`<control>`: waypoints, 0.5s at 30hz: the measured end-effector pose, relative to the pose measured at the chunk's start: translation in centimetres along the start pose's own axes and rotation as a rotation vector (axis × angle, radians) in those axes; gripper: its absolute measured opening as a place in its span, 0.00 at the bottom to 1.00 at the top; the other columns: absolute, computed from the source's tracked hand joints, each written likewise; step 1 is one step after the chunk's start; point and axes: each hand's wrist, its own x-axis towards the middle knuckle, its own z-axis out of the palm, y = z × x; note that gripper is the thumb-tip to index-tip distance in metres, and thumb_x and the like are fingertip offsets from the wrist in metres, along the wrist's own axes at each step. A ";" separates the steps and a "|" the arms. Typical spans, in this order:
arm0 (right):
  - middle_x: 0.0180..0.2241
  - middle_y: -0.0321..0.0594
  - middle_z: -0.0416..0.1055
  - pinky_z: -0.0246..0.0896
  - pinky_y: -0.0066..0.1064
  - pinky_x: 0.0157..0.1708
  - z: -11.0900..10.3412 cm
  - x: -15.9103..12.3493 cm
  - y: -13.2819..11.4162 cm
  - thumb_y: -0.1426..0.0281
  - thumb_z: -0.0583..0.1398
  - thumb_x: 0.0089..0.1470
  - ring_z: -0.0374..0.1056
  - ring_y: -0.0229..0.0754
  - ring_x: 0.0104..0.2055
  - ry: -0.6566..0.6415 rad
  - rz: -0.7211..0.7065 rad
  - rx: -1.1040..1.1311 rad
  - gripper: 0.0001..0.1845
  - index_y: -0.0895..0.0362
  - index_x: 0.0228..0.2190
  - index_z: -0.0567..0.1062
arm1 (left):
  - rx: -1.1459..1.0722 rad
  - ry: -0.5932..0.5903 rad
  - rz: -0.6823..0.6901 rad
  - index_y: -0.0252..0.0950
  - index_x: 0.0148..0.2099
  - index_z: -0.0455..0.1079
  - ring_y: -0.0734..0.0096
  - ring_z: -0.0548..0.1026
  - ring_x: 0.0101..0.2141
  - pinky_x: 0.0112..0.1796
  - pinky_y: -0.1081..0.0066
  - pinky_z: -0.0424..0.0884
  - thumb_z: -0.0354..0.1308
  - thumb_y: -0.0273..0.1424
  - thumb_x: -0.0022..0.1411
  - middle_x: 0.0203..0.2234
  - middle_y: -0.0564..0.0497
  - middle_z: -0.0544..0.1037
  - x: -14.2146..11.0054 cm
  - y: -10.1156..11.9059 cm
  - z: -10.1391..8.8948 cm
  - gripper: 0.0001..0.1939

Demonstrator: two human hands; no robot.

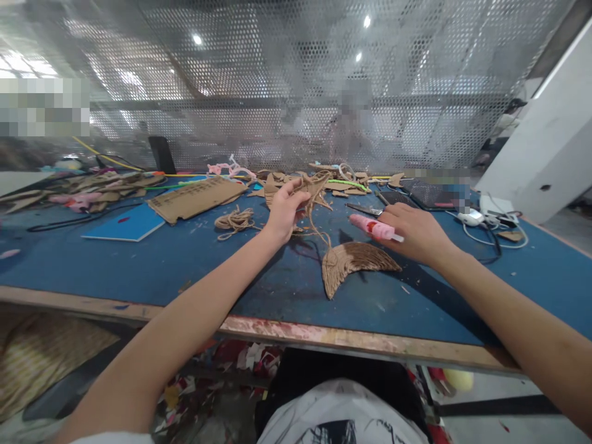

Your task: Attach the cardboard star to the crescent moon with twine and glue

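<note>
My left hand (pixel 287 206) is raised over the table, fingers closed on brown twine (pixel 319 184). A strand runs down from it to a crescent-shaped piece (pixel 354 259) covered in rows of twine, light at one end and darker at the other. My right hand (pixel 411 228) is curled round a pink glue gun (pixel 372 227) with a white stick end poking out; its fingers are partly hidden. Scissors (pixel 364 210) lie just beyond, their blades ending against my right fingers. Whether those fingers grip them I cannot tell. A loose twine bundle (pixel 235 221) lies left of my left hand.
A cardboard sheet (pixel 197 198) overlaps a blue board (pixel 124 223) at left. Cardboard scraps (pixel 99 188) are heaped at far left, with more along the back. A dark tablet-like object (pixel 432 194) and white cables (pixel 493 219) are at right. Perforated metal (pixel 277 80) stands behind the table.
</note>
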 end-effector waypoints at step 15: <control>0.58 0.46 0.64 0.61 0.40 0.56 2.9 0.5 -9.0 0.63 0.67 0.44 0.60 0.47 0.61 -0.176 0.346 1.382 0.40 0.49 0.56 0.58 | -0.043 -0.089 0.117 0.37 0.38 0.67 0.76 0.73 0.29 0.31 0.76 0.70 0.68 0.31 0.46 0.32 0.55 0.75 -2.7 -0.4 2.1 0.17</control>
